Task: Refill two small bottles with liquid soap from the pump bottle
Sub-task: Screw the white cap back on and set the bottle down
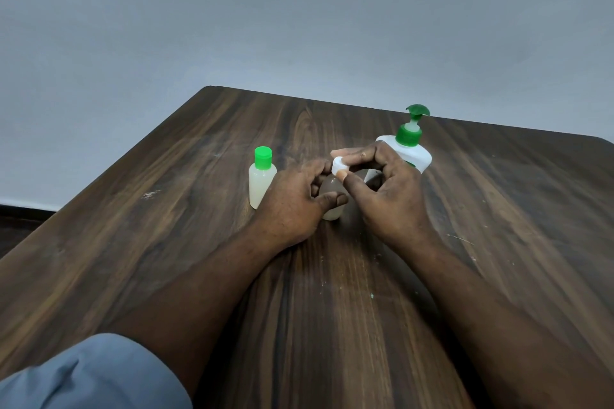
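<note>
A small translucent bottle [332,209] stands on the wooden table [199,259], and my left hand [292,206] grips its body. My right hand [388,196] pinches the white cap [339,167] at the top of that bottle between thumb and fingers. A second small bottle [261,181] with a green cap stands upright just left of my left hand and looks filled with pale liquid. The white pump bottle [410,149] with a green pump head stands behind my right hand, partly hidden by it.
The table's far edge runs along a plain grey wall [299,26]. Its left edge slants from the far corner towards the lower left. A blue-grey sleeve [93,375] shows at the bottom left.
</note>
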